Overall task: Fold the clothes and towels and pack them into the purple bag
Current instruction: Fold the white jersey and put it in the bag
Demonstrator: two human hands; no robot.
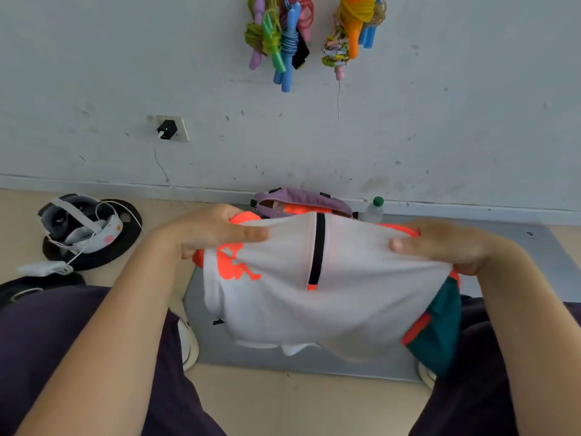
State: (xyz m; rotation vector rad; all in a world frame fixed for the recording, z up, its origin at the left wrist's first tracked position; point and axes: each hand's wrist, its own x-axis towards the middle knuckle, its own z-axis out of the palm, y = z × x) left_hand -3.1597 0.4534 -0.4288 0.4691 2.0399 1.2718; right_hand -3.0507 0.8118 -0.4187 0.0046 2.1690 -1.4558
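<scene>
A white sports shirt (345, 294) with orange trim, an orange print, a black stripe and a teal side panel hangs stretched between both hands above my lap. My left hand (213, 231) grips its upper left edge, thumb on top. At the upper right edge my right hand (440, 243) grips the cloth the same way. Behind the shirt, against the wall, stands the purple bag (301, 196) with its mouth open and something orange inside; its lower part is hidden by the shirt.
A grey mat (314, 363) lies on the beige floor under the shirt. A clear bottle with a green cap (375, 209) stands right of the bag. A headset with white cables (85, 228) lies on a black disc at left. Skipping ropes (283, 36) hang on the wall.
</scene>
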